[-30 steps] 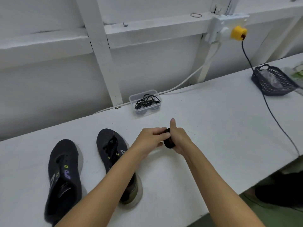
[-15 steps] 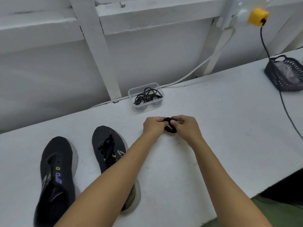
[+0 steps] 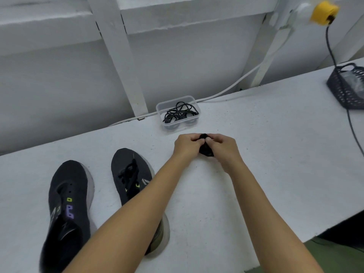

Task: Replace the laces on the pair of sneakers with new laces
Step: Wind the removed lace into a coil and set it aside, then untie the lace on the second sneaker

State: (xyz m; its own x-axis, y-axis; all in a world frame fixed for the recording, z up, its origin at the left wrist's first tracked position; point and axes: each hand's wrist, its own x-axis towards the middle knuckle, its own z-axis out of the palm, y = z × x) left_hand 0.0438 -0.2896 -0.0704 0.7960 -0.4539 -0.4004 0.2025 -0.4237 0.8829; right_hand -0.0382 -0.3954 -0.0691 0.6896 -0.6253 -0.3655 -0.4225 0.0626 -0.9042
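Together, both hands (image 3: pixel 205 147) pinch lace bundle (image 3: pixel 205 149).

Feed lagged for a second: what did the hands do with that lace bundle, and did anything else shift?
The right hand lowered its raised thumb and closed onto the black lace bundle; the left hand keeps pinching its top. Both sneakers and the clear box of laces stayed put.

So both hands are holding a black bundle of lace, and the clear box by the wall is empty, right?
Not quite. The head view shows the clear box holds a tangle of black laces. Both the left hand and right hand do hold the black bundle.
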